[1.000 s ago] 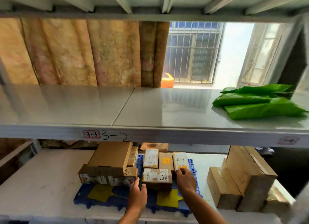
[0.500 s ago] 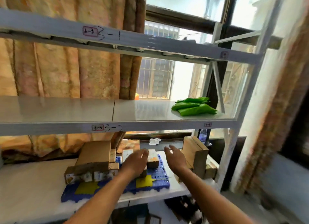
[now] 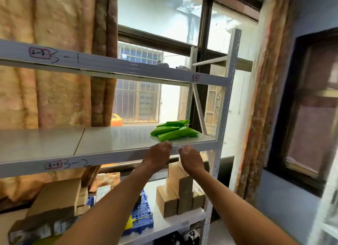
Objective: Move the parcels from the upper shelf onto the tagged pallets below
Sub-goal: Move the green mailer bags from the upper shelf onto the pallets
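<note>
Green plastic parcels (image 3: 173,130) lie piled at the right end of the grey upper shelf (image 3: 73,145) marked 3-2. My left hand (image 3: 157,156) and my right hand (image 3: 190,157) are raised side by side at the shelf's front edge, just below the green pile, fingers extended and empty. On the shelf below, a blue pallet (image 3: 142,210) carries several cardboard parcels (image 3: 54,200), partly hidden by my left forearm.
Tall brown cartons (image 3: 180,186) stand on the lower shelf right of the pallet. The rack's white upright (image 3: 225,116) rises at the right. Another shelf beam (image 3: 109,65) marked 3-1 runs above. A barred window and curtains lie behind.
Both hands left the parcels on the pallet and rose to the front edge of the upper shelf. The view lifted and swung right, toward the green parcels.
</note>
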Available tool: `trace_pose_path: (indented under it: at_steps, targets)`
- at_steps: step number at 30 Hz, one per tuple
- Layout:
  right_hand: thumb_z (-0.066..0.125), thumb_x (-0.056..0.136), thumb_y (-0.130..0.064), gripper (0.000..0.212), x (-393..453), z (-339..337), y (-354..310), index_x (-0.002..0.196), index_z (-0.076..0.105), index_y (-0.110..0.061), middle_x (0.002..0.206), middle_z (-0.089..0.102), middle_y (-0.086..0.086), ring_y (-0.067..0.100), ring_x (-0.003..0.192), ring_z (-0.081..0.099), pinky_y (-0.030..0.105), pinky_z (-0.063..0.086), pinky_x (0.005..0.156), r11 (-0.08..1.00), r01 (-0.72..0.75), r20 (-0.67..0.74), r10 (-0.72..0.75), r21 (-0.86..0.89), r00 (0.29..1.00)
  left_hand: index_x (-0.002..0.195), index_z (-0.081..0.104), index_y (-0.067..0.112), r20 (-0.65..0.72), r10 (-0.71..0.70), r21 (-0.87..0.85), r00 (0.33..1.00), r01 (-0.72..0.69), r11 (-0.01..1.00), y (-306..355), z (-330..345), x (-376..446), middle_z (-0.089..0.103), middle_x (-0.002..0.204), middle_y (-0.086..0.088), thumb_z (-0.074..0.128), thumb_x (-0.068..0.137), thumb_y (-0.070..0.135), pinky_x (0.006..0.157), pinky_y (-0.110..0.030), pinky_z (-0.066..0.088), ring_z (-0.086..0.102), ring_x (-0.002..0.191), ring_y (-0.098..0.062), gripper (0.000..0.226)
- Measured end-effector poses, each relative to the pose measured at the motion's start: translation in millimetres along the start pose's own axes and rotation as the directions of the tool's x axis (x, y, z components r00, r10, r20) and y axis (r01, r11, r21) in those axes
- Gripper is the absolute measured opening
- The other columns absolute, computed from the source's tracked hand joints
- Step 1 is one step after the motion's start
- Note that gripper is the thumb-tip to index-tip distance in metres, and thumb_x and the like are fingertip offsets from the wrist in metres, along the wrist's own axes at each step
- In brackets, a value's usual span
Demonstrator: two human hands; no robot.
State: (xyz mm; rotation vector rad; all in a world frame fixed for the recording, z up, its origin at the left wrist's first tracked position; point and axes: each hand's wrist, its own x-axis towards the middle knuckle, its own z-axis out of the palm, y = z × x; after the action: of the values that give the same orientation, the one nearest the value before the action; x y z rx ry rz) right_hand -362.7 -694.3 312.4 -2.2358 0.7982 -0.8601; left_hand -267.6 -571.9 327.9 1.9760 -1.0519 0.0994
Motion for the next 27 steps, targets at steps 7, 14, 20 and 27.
trace_pose_path:
  at_steps: [7,14,20,27]
  targets:
    - [0.045,0.103,-0.042,0.036,112.5,-18.3,37.5,0.129,0.06,-0.022,0.116,0.069,0.004,0.019,0.099,0.063,0.04,0.052,0.089,0.995,0.058,-0.122,-0.048,0.08,0.991,0.147,0.054,0.017,-0.128,0.038,0.184,0.991,-0.014,0.983,-3.9,33.4,99.2,0.057,0.147,-0.013,0.046,0.103,0.051,0.108,-0.04,0.043,0.054,0.134,-0.03,0.057]
    - [0.052,0.102,-0.04,0.053,207.2,-8.6,49.6,0.152,0.044,-0.023,0.148,0.056,0.005,0.025,0.132,0.054,0.047,0.049,0.107,0.981,0.19,-0.068,-0.192,-0.035,0.979,0.158,0.035,0.021,-0.108,-0.029,0.239,0.994,0.054,0.97,-40.7,47.0,185.1,0.033,0.165,-0.006,0.053,0.099,0.056,0.124,-0.049,0.025,0.021,0.156,-0.025,0.071]
    - [0.054,0.096,-0.05,0.065,258.3,11.4,53.3,0.156,0.036,-0.032,0.157,0.045,0.002,0.028,0.144,0.042,0.051,0.039,0.115,0.946,0.305,0.16,-0.286,-0.111,0.945,0.16,0.028,0.034,0.001,-0.011,0.231,1.0,0.011,0.973,-61.3,58.1,225.2,0.028,0.168,-0.005,0.074,0.082,0.043,0.124,-0.058,0.02,0.019,0.157,-0.029,0.091]
    - [0.041,0.073,-0.075,0.093,262.4,37.4,72.0,0.157,0.035,-0.034,0.159,0.045,-0.002,0.024,0.147,0.042,0.052,0.033,0.12,0.894,0.378,0.195,-0.337,-0.242,0.921,0.155,0.032,0.045,0.094,-0.034,0.342,0.995,0.0,0.94,-62.6,74.8,258.1,0.039,0.161,0.002,0.064,0.08,0.043,0.117,-0.046,0.038,0.042,0.144,-0.024,0.081]
